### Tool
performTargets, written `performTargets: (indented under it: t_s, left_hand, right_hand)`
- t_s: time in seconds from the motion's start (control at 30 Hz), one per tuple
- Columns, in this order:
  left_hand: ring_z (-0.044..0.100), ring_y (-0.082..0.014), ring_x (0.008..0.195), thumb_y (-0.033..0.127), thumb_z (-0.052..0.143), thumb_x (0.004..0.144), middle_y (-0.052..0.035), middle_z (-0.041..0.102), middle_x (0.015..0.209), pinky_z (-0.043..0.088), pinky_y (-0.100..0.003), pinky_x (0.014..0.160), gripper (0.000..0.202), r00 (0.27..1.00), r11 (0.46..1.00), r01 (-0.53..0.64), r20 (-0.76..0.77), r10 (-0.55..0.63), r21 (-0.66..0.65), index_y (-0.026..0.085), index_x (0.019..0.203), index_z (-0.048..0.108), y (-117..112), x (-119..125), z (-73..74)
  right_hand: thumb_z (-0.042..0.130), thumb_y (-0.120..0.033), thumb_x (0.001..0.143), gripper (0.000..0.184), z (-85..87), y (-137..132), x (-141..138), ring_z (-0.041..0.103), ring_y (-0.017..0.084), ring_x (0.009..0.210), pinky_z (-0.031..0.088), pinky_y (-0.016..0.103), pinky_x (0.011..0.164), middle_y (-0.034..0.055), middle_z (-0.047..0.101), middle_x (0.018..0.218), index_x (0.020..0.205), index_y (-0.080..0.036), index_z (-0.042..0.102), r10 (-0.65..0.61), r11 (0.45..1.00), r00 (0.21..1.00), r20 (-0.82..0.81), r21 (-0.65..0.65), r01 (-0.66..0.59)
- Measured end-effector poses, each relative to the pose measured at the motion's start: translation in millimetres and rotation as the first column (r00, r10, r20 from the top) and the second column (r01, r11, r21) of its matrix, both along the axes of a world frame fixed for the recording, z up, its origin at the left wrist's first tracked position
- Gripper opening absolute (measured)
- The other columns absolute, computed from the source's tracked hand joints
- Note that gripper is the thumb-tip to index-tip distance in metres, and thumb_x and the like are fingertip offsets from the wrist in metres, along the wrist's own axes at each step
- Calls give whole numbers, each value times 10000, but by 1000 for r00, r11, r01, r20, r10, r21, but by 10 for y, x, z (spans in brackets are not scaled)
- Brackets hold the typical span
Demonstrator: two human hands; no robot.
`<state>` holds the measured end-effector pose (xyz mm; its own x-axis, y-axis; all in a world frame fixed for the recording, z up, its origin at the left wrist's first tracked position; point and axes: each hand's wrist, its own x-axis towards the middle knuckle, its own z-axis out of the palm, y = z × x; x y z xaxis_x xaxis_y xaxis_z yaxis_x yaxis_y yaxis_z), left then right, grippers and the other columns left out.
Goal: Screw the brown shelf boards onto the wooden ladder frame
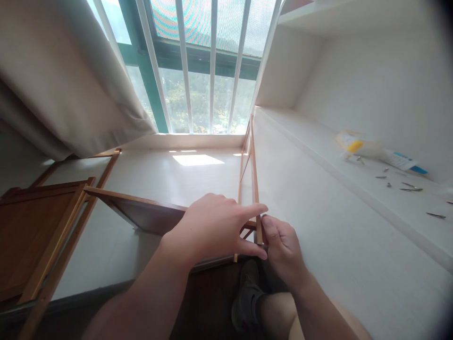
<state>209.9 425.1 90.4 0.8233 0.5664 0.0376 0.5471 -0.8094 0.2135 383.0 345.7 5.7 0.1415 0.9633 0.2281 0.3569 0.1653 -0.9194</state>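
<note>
A narrow wooden frame (pixel 255 174) stands close along the white side wall, its near end between my hands. My left hand (pixel 212 226) reaches across from the left, with forefinger and thumb spread apart on either side of that end. Its other fingers are mostly hidden. Closed at the right side of the same end is my right hand (pixel 285 245), thumb against the wood. A brown wooden panel (pixel 141 212) slants from the left toward the frame, partly covered by my left hand. Where the panel meets the frame is hidden.
Left stands another wooden panel (pixel 42 236) with upright rails. A curtain (pixel 71 71) hangs beside the barred window (pixel 198 94). On the right ledge lie a tube with a blue cap (pixel 403 160), a yellow-marked plastic packet (pixel 354 144) and several small screws (pixel 410 188). My shoe (pixel 244 302) is below.
</note>
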Motion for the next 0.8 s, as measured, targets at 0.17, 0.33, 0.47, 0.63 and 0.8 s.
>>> performTargets:
  t_s: [0.17,0.33,0.47,0.63,0.8]
  left_hand:
    - [673,-255,701,831,510,728,-1,707,740,399,-304,643,702,1000,1000,3,-14,-3,-14,414,1292,530,-5,20,27]
    - [671,-259,682,823,533,716,-1,700,734,387,-294,610,721,999,1000,-18,-34,19,14,431,1320,509,-18,40,41]
    - [672,-257,690,793,566,717,-6,694,737,408,-295,630,712,998,999,-39,-53,39,-4,412,1317,522,-38,52,46]
    - [674,-265,690,753,573,741,-5,687,715,414,-302,618,664,998,999,-31,-61,32,4,394,1299,530,-48,58,40]
    - [667,-259,646,728,578,749,5,692,696,380,-294,574,642,998,999,-23,-51,25,36,406,1300,517,-44,62,20]
  right_hand:
    - [453,-467,988,316,-18,-13,41,481,148,636,407,260,589,1,520,694,856,-199,556,-12,999,999,-53,47,15]
    - [492,-390,981,206,-76,-69,90,490,142,606,403,254,570,-12,533,688,874,-221,538,-17,985,999,49,170,8]
    - [480,-335,984,143,-59,-95,103,504,145,597,413,264,577,-5,568,708,969,-222,565,56,978,993,101,196,-75]
    - [447,-339,999,249,-17,-58,63,477,142,630,400,265,603,2,535,702,815,-205,549,63,983,996,57,172,-72]
    - [399,-426,1011,426,-29,-27,17,351,120,554,313,254,525,-28,377,589,647,-204,391,58,998,997,-58,20,-57]
